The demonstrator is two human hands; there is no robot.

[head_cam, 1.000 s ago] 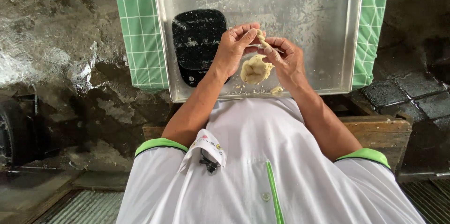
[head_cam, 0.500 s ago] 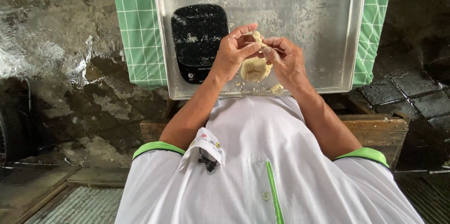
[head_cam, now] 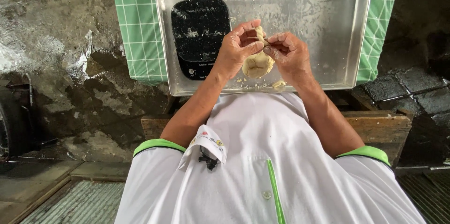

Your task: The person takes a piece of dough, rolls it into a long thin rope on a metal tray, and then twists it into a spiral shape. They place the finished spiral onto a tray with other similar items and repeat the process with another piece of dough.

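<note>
Pale dough lump (head_cam: 257, 63), held above the near part of a floured metal tray (head_cam: 361, 27), had risen slightly against the previous second, its upper end now drawn into a thin neck. Left hand (head_cam: 236, 48) and right hand (head_cam: 290, 55) both gripped it, fingertips pinching that neck: a piece being parted off. Adjacent: black kitchen scale (head_cam: 199, 34), dough scrap (head_cam: 279, 84), green checked cloth (head_cam: 136, 22).

Rough dark concrete floor (head_cam: 61, 64), wet-looking and stained, patchy grey glare at left. Green grid-checked cloth (head_cam: 136, 22) covers a table top. Worn wooden bench (head_cam: 379, 128) below it. Metal grating (head_cam: 79, 203) bottom left, dark square floor tiles (head_cam: 417, 92) at right. Flat daylight.
</note>
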